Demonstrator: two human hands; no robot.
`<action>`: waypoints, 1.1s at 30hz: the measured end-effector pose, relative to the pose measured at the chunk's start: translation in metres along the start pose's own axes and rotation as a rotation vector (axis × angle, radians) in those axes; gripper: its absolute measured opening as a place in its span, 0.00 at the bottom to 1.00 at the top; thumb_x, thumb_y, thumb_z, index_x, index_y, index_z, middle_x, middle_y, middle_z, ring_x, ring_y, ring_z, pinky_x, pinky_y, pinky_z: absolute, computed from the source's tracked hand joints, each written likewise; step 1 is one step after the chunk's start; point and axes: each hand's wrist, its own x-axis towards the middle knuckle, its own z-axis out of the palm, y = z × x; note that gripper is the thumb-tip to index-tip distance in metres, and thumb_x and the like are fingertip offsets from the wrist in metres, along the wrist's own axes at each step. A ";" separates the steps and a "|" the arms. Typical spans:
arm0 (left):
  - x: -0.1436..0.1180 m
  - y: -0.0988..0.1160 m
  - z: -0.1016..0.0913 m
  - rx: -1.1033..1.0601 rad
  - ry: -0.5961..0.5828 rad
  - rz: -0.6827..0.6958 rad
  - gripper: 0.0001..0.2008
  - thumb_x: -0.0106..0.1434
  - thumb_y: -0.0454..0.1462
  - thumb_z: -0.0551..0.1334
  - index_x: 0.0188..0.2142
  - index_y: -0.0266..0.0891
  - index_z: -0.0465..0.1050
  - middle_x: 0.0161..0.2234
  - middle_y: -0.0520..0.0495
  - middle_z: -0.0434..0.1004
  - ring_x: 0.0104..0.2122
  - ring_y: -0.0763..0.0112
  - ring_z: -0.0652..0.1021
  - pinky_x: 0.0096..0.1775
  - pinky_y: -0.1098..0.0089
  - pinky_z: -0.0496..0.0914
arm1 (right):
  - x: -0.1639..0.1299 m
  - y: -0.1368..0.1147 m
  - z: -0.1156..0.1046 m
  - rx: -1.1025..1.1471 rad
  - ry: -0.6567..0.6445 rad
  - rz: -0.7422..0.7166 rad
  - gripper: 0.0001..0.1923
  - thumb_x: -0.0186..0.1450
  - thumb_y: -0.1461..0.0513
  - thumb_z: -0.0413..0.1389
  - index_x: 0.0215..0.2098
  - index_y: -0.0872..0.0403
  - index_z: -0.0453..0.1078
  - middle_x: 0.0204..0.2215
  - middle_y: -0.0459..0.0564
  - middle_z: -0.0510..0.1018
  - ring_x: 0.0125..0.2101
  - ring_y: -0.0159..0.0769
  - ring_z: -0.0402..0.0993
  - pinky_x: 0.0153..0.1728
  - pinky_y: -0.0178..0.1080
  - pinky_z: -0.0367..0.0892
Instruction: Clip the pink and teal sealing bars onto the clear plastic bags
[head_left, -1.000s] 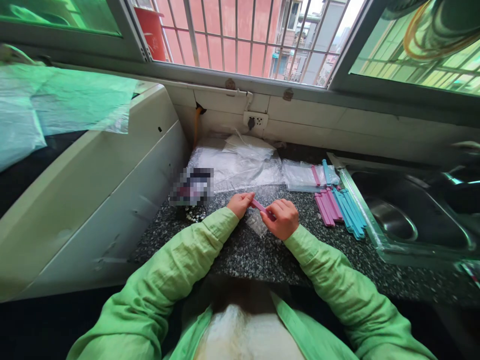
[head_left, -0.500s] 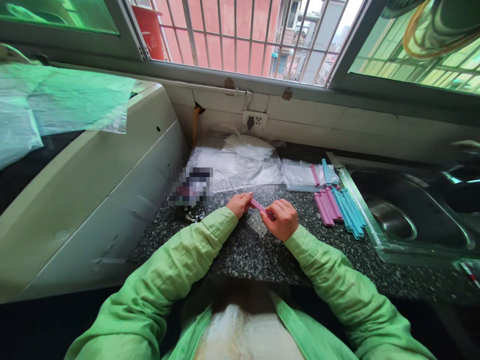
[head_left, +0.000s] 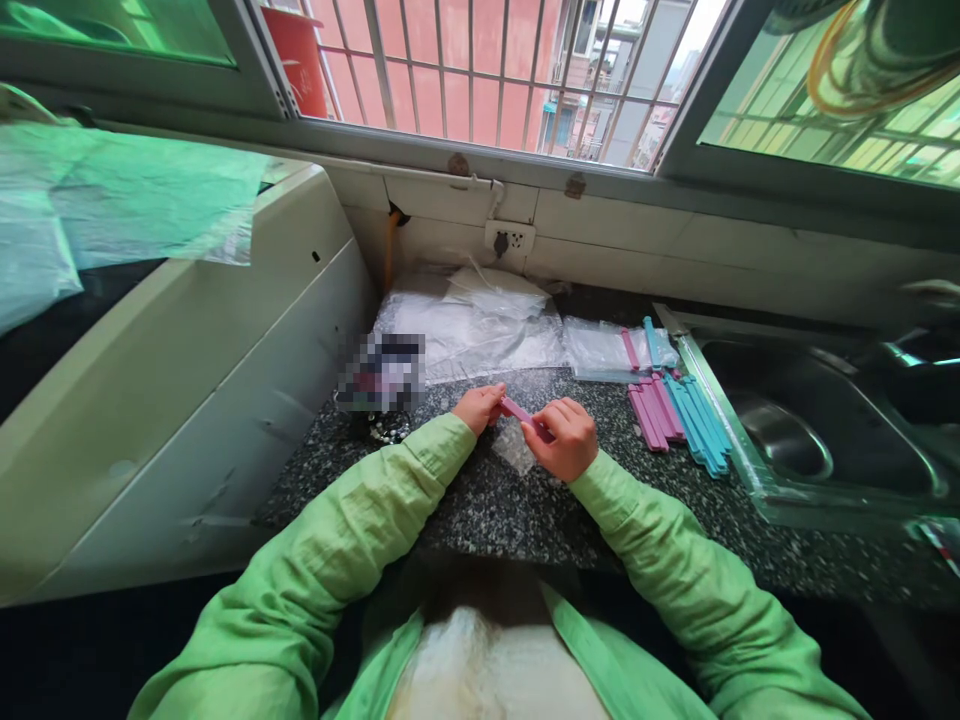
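Little has changed from a second ago: both hands sit at the same spot on the speckled countertop [head_left: 525, 510], and the pink clip [head_left: 519, 411] between them keeps its tilt, high at 10 o'clock and low at 4 o'clock. The left hand [head_left: 480, 407] pinches the clip's upper end with thumb and fingertips; the right hand [head_left: 566, 437] is curled around its lower end, fingers clenched on it. A small clear bag [head_left: 515, 445] hangs just below the clip, between the hands and touching the counter. At 3 o'clock of the hands lies a row of pink clips [head_left: 652, 412] with blue clips [head_left: 701, 425] just beside them, close to the rim of the steel sink [head_left: 739, 440]. At 12 o'clock a heap of clear bags [head_left: 480, 325] lies against the tiled wall, and at 1 o'clock a flat stack of bags [head_left: 604, 350] bears two more clips. At 9 o'clock a white appliance [head_left: 187, 400] walls in the counter. Bare counter lies at 6 o'clock, toward the near edge.
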 end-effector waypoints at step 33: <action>-0.001 0.013 -0.012 0.095 -0.169 -0.009 0.19 0.33 0.44 0.69 0.22 0.31 0.73 0.14 0.56 0.64 0.16 0.82 0.61 0.20 0.76 0.55 | 0.000 0.005 -0.001 -0.070 -0.005 0.023 0.09 0.59 0.57 0.53 0.25 0.54 0.67 0.22 0.46 0.72 0.27 0.32 0.63 0.31 0.36 0.55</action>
